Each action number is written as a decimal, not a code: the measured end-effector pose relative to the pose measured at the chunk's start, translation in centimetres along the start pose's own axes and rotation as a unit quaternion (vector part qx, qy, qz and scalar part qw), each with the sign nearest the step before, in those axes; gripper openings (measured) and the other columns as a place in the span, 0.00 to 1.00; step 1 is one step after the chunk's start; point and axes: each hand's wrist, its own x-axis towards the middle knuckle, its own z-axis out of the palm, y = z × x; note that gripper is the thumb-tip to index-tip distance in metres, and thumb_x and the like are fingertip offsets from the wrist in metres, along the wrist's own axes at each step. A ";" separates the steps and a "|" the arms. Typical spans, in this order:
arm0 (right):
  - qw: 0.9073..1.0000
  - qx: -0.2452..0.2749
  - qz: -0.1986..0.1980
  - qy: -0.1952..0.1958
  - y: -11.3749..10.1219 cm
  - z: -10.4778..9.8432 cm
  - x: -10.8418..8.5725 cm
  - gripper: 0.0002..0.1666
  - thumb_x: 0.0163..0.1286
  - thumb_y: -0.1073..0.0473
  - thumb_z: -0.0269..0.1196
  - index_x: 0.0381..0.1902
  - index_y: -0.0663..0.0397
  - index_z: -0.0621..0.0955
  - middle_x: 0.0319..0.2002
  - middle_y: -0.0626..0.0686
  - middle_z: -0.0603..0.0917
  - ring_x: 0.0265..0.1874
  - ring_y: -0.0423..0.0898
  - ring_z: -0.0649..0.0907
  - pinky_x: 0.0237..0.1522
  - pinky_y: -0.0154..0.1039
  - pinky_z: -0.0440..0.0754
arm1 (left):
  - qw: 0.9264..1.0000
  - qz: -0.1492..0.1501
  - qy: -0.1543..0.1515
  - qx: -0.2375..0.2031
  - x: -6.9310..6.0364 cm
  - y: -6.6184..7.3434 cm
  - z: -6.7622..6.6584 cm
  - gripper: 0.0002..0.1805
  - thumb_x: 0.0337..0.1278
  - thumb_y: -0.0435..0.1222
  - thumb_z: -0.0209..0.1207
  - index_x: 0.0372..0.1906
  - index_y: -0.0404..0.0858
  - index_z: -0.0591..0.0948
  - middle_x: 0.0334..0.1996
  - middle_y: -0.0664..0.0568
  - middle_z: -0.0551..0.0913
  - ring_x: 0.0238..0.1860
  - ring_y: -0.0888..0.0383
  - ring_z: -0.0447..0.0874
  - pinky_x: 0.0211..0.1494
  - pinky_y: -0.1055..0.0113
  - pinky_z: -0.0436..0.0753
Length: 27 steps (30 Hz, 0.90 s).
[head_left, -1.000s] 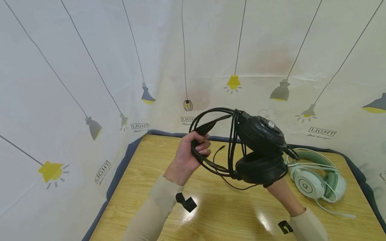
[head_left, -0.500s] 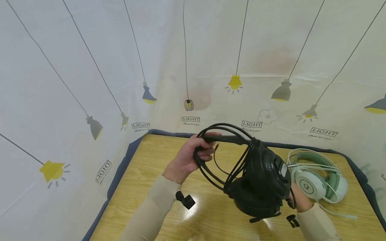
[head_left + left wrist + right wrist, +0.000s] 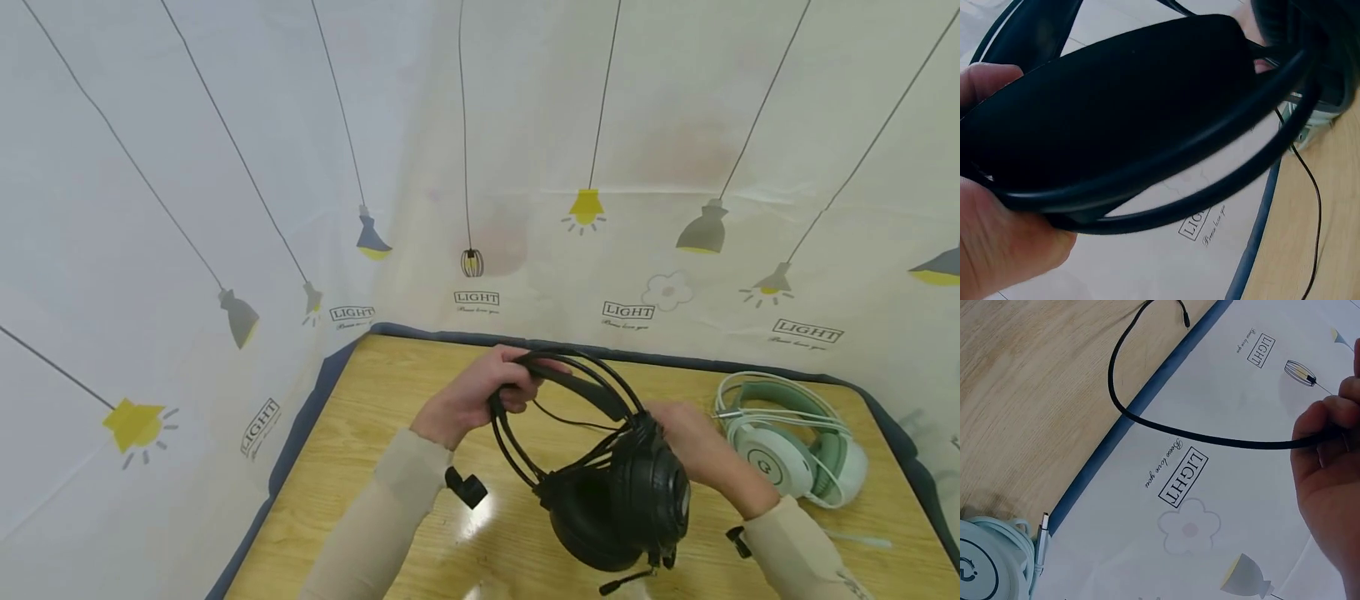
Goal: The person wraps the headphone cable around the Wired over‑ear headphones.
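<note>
My left hand (image 3: 487,387) grips the headband of a black headset (image 3: 648,492), held up over the table with its ear cups hanging lower right. Close up in the left wrist view, the thumb and a finger clasp the wide dark headband pad (image 3: 1129,106). Beside the upper ear cup is my right hand (image 3: 686,437), its fingertips hidden behind the headset in the head view. The right wrist view shows those fingers curled round a black cable (image 3: 1210,439), whose loose end hangs free. A short microphone boom (image 3: 626,581) sticks out below the cups.
A pale green headset (image 3: 768,467) with its cable wound round it lies on the wooden table (image 3: 360,400) at the right. Its USB plug (image 3: 1043,531) shows in the right wrist view. A lamp-patterned cloth (image 3: 555,108) hangs behind the table.
The black headset has come down and swung so its cups hang lower, with the microphone boom now at the bottom. My right hand has moved from beneath the cups up to their right side.
</note>
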 end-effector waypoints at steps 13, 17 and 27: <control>0.999 -0.020 -0.047 -0.001 -1.1 -1.1 0.2 0.20 0.57 0.61 0.77 0.22 0.35 0.76 0.23 0.32 0.71 0.22 0.30 0.68 0.25 0.32 0.69 | 0.998 -0.029 -0.018 0.049 0.0 -1.2 -1.0 0.19 0.61 0.26 0.51 0.50 0.33 0.88 0.17 0.59 0.62 0.16 0.65 0.56 0.21 0.71 0.56; 0.999 0.006 -0.026 -0.029 -1.2 -1.6 0.1 0.22 0.57 0.71 0.69 0.21 0.37 0.73 0.21 0.33 0.66 0.20 0.30 0.64 0.24 0.31 0.65 | 0.997 -0.032 -0.017 0.074 0.0 -1.2 -1.2 0.20 0.58 0.26 0.50 0.49 0.33 0.88 0.17 0.58 0.65 0.16 0.66 0.55 0.21 0.71 0.55; 0.976 0.106 0.064 -0.182 -0.7 -3.4 0.3 0.20 0.79 0.52 0.59 0.22 0.38 0.81 0.14 0.34 0.68 0.12 0.31 0.63 0.18 0.32 0.66 | 0.987 -0.047 -0.010 0.154 -0.1 -1.7 -1.2 0.18 0.55 0.26 0.51 0.42 0.32 0.90 0.36 0.51 0.88 0.15 0.64 0.52 0.22 0.69 0.56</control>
